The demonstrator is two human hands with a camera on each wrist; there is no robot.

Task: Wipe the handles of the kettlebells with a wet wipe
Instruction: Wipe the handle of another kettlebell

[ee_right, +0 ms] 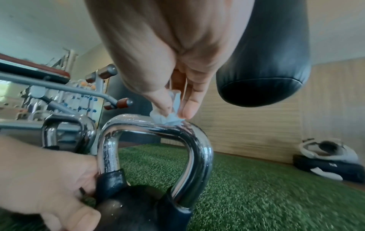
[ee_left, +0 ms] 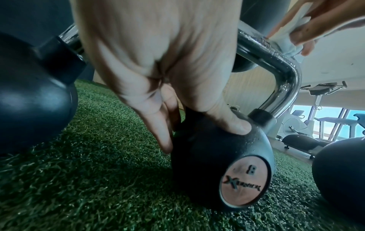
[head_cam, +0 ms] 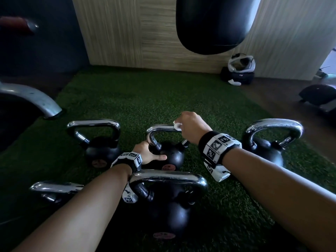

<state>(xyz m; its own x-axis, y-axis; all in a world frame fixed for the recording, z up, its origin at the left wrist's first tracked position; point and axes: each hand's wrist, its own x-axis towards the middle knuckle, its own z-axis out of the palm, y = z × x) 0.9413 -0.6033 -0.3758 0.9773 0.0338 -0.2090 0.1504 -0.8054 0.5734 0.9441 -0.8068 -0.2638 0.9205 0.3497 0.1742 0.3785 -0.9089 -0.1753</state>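
A black kettlebell [head_cam: 172, 157] with a chrome handle [head_cam: 161, 128] stands in the middle of the green turf. My right hand [head_cam: 181, 125] pinches a crumpled white wet wipe [head_cam: 177, 125] against the top bar of that handle. The right wrist view shows the wipe [ee_right: 168, 119] pressed on the handle [ee_right: 138, 125] near its right bend. My left hand [head_cam: 154, 154] grips the kettlebell's round body, with the thumb [ee_left: 234, 124] laid across the black ball [ee_left: 213, 164] and the fingers [ee_left: 160, 134] down its left side.
More kettlebells stand around: back left [head_cam: 101, 151], right [head_cam: 269, 151], close in front [head_cam: 169, 215], and a handle at front left [head_cam: 54, 187]. A black punching bag [head_cam: 212, 24] hangs above. A dark bag with white gear [head_cam: 238, 74] lies by the wall. A metal machine leg [head_cam: 36, 99] is at the left.
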